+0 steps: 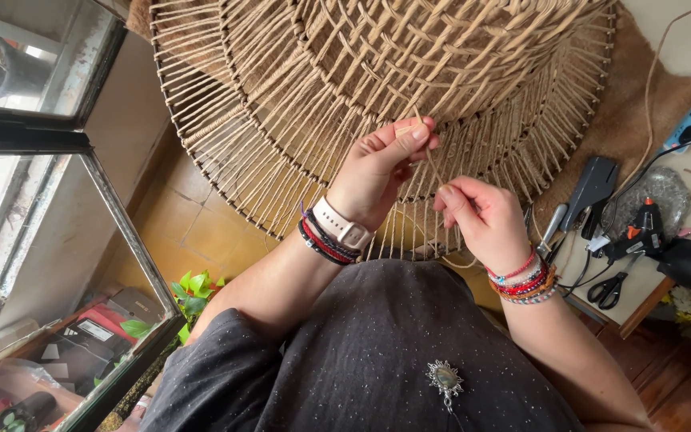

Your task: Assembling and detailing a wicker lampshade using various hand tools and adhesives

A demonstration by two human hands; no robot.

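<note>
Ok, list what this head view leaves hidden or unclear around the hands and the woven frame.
- Woven frame: its top is cut off by the picture's upper edge.
- Cord: too thin to trace between the left hand and the right hand.
- Right hand's fingertips: curled under, behind the knuckles.
- Scissors: partly under tangled cables on the table.

Daylight enters a dark-framed window (33,160) at left — yellow tiled floor (193,224), wooden table (649,308) at right.

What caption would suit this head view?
Left hand and right hand pinch a tan cord against a round woven frame.
</note>
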